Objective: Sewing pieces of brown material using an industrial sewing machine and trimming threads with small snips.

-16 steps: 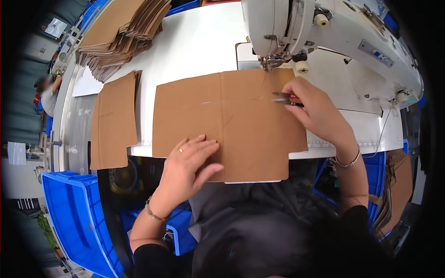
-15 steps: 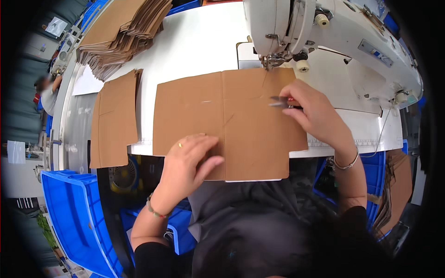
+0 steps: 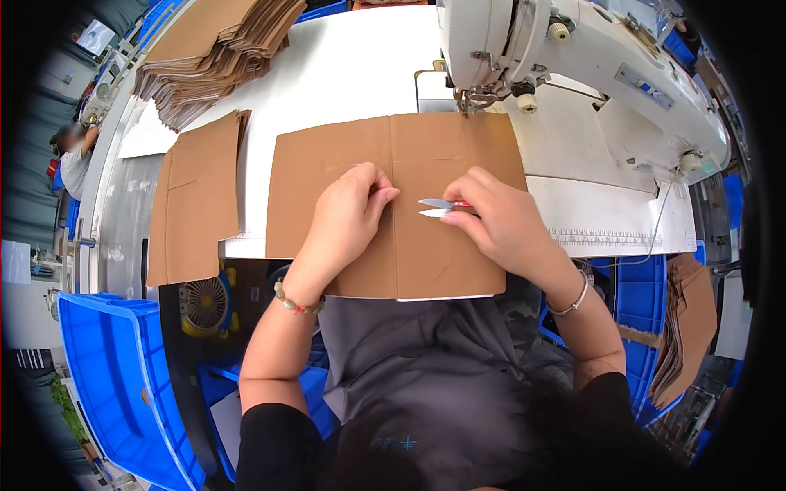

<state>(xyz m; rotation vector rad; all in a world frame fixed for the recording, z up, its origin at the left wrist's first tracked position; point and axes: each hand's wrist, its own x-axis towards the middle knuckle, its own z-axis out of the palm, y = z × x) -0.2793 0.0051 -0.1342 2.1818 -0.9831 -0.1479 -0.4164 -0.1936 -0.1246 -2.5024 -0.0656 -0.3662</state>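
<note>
right hand [image 3: 503,225] grips open snips [image 3: 438,208], blades pointing left toward left hand [image 3: 352,214], whose fingertips pinch at brown sheet [image 3: 426,155] beneath both.

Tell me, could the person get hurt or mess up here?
Maybe. The open snips in the right hand point at the left hand, so its fingers could get nicked. The brown sheet overhangs the table edge and might slip.
</note>
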